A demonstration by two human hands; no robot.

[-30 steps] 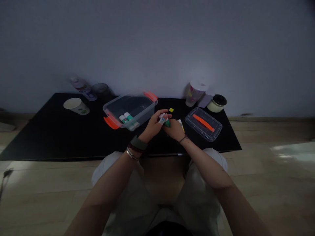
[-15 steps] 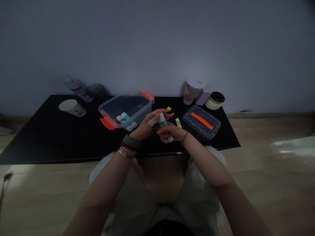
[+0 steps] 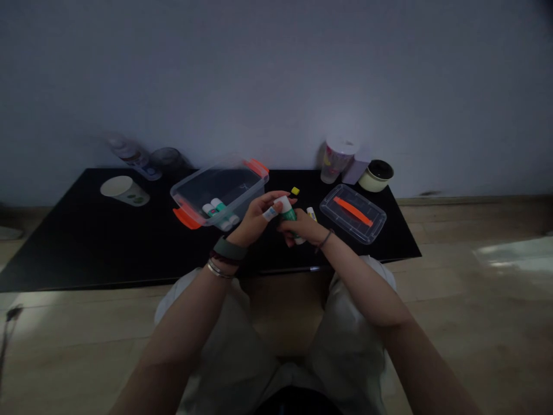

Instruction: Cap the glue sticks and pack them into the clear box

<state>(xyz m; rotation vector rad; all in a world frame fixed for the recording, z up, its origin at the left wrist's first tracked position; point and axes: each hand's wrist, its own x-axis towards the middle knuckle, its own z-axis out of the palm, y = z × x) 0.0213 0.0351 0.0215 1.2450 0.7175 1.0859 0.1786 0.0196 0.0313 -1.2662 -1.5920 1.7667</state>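
Note:
Both hands are closed around one green and white glue stick (image 3: 288, 213), held tilted above the front of the table. My left hand (image 3: 258, 217) pinches its white upper end with thumb and fingers; a bandage wraps the thumb. Around the green lower body curls my right hand (image 3: 305, 226), hiding part of it. To the left is a clear plastic box (image 3: 248, 196) with orange clips, and green and white glue sticks (image 3: 218, 210) lie inside it. Just beyond my hands sits a small yellow cap (image 3: 295, 191). A yellow and white glue stick (image 3: 311, 214) lies right of them, partly covered by my right hand.
A clear lid (image 3: 371, 236) with an orange handle lies on the right of the black table (image 3: 86, 248). Behind it stand a plastic cup (image 3: 334, 161), a pale box (image 3: 355, 169) and a cream pot (image 3: 375, 180). At left are a paper cup (image 3: 133, 193) and a bottle (image 3: 133, 155).
My right hand has turned and shifted up along the glue stick, covering more of its green body. The left hand keeps its hold on the white end. The view has shifted slightly.

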